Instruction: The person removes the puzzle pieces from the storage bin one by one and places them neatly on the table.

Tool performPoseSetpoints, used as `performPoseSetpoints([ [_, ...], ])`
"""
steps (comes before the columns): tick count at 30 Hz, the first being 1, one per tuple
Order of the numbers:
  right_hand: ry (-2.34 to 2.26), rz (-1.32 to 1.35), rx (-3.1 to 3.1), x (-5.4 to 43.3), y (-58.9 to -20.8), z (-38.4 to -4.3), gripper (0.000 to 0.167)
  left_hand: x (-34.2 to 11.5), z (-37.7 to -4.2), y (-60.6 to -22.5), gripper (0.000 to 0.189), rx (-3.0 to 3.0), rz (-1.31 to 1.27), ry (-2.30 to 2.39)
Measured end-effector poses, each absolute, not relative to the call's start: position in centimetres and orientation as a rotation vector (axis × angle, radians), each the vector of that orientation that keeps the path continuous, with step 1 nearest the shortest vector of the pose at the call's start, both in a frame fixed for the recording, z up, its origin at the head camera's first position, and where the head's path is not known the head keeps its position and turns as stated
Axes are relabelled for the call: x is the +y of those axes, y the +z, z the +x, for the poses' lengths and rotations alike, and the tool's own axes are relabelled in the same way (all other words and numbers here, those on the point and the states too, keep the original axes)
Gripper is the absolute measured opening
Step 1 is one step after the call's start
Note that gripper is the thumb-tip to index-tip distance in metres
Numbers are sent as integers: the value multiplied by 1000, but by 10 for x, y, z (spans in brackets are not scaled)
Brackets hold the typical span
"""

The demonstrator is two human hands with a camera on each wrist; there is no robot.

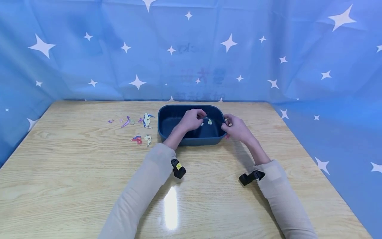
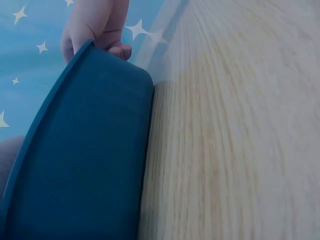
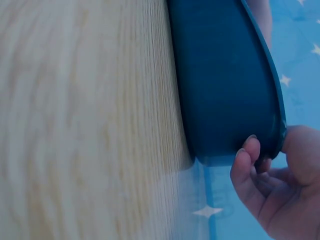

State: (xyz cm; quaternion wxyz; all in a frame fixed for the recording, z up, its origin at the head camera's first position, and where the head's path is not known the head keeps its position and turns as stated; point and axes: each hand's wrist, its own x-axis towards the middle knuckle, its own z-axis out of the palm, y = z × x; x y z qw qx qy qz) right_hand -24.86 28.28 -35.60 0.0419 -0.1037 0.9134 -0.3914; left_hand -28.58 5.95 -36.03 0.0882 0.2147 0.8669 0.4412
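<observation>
A dark blue plastic basin (image 1: pixel 198 141) stands on the wooden table. My left hand (image 1: pixel 191 120) reaches over its near wall into it, fingers bent; whether they hold anything is hidden. In the left wrist view the basin wall (image 2: pixel 85 145) covers most of that hand. My right hand (image 1: pixel 237 128) grips the basin's right end, thumb at the rim and fingers curled against the outer wall, as the right wrist view also shows. Inside the basin lies a small pale green scrap (image 1: pixel 210 122). Just below the right hand shows a pinkish bit (image 1: pixel 227 136); what supports it is unclear.
Left of the basin, several small coloured scraps lie on the table: a white and blue one (image 1: pixel 147 120), a purple one (image 1: pixel 126 121), a red and blue one (image 1: pixel 137 139), a whitish one (image 1: pixel 148 139). Behind hangs a blue star-patterned curtain (image 1: pixel 104 66).
</observation>
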Motion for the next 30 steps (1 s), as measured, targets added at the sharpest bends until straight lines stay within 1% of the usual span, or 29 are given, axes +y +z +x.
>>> performPoseSetpoints([
  [6, -1192, -310, 2782, 281, -355, -247, 51, 57, -285, -363, 42, 2562, 672, 1114],
  [11, -1178, -305, 2791, 281, -354, -247, 50, 56, -284, -360, 40, 2593, 703, 1036],
  [16, -1179, -308, 2797, 282, -354, -249, 50, 57, -283, -359, 28, 2605, 728, 990],
  [25, -1193, -309, 2786, 282, -354, -248, 50, 58, -281, -361, 15, 2567, 613, 1034],
  [30, -1189, -317, 2791, 281, -355, -249, 50, 58, -281, -360, 4, 2560, 661, 1117],
])
